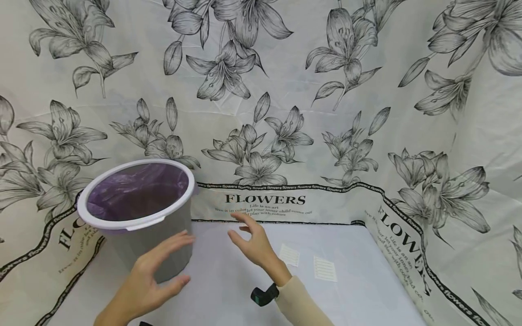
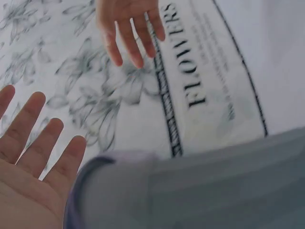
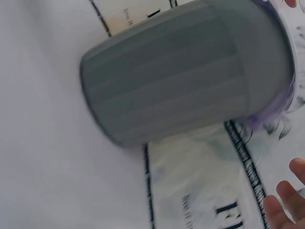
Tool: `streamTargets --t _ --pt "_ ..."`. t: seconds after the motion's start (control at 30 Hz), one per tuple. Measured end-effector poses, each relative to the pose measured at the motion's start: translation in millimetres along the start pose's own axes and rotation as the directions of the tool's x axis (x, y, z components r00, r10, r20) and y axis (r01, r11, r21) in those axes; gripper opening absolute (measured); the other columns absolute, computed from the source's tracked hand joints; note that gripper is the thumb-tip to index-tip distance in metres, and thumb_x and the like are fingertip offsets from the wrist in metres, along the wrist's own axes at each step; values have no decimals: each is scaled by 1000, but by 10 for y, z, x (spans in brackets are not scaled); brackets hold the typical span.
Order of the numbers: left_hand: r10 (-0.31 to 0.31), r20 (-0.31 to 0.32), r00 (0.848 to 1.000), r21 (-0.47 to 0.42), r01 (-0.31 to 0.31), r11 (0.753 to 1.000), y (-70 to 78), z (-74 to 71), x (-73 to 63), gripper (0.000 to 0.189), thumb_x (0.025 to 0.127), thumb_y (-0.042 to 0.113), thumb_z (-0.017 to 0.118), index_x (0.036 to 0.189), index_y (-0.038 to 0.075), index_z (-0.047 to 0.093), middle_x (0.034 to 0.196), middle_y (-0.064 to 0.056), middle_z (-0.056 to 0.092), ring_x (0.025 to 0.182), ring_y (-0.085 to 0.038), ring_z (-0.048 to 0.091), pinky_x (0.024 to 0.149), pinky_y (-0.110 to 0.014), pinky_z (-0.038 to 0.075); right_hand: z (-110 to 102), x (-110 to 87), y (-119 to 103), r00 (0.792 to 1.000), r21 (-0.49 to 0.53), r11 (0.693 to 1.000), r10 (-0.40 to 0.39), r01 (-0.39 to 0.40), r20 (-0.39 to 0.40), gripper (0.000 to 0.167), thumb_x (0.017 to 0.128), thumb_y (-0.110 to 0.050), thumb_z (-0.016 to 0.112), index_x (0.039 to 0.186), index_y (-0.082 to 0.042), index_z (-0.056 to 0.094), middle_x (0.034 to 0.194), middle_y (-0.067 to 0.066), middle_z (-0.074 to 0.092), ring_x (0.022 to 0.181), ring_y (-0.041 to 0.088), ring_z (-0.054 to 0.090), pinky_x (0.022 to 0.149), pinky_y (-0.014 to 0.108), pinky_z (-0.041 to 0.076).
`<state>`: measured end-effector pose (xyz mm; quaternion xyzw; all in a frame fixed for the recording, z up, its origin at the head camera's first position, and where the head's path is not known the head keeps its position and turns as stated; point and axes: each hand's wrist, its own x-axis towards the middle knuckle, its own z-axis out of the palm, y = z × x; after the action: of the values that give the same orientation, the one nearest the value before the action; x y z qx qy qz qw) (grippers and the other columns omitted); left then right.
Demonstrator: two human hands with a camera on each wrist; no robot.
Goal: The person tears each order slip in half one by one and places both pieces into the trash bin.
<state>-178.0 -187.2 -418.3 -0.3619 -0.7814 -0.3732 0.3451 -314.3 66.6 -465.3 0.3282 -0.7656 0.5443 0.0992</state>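
Observation:
A grey trash can (image 1: pixel 171 253) with a white rim (image 1: pixel 134 222) and a purple bag (image 1: pixel 138 190) lining it stands at the left of the table. My left hand (image 1: pixel 147 276) is raised in front of it, fingers spread and thumb apart, holding nothing. To the right of the can, my right hand (image 1: pixel 254 242) hovers over the table with relaxed fingers and nothing in its grasp. The left wrist view shows both palms, the left hand (image 2: pixel 38 171) beside the can's wall. In the right wrist view the can (image 3: pixel 176 76) lies sideways across the picture, with right-hand fingertips (image 3: pixel 281 205) at the lower right.
Two small white printed sheets (image 1: pixel 325 269) lie on the white table (image 1: pixel 350 299), right of my right hand. A flower-printed cloth (image 1: pixel 261 136) with black lettering hangs behind and along both sides. A black band (image 1: pixel 264 295) is on the right wrist.

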Motion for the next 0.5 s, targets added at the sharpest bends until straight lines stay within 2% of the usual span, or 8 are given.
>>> streamTargets --t 0.07,0.17,0.33,0.5 --pt "-29 47 998 -11 30 999 18 140 -52 72 73 10 88 140 6 60 140 -9 65 141 -17 53 117 -16 35 -54 -118 95 999 -14 999 50 -50 6 48 100 -22 67 145 -10 55 150 9 56 138 30 53 108 47 51" --pt "-92 113 989 -9 94 996 28 350 -167 73 78 14 87 144 12 57 142 -4 63 138 -17 55 114 -17 38 -129 -295 234 992 -89 990 118 -113 51 52 100 -27 67 146 -9 54 151 8 55 140 31 51 108 48 50" --pt "-229 216 949 15 232 973 23 679 -338 70 88 29 81 151 26 50 147 5 59 137 -20 56 107 -35 51 -296 -547 457 971 -235 956 205 -173 122 59 99 -38 67 148 -10 52 152 11 54 142 33 50 108 54 49" --pt "-299 240 924 5 307 952 -6 994 -429 67 92 35 78 151 30 48 150 8 56 137 -29 56 103 -49 54 -507 -710 645 950 -353 917 260 -186 175 61 97 -37 68 149 -9 51 152 12 54 142 36 50 112 59 44"
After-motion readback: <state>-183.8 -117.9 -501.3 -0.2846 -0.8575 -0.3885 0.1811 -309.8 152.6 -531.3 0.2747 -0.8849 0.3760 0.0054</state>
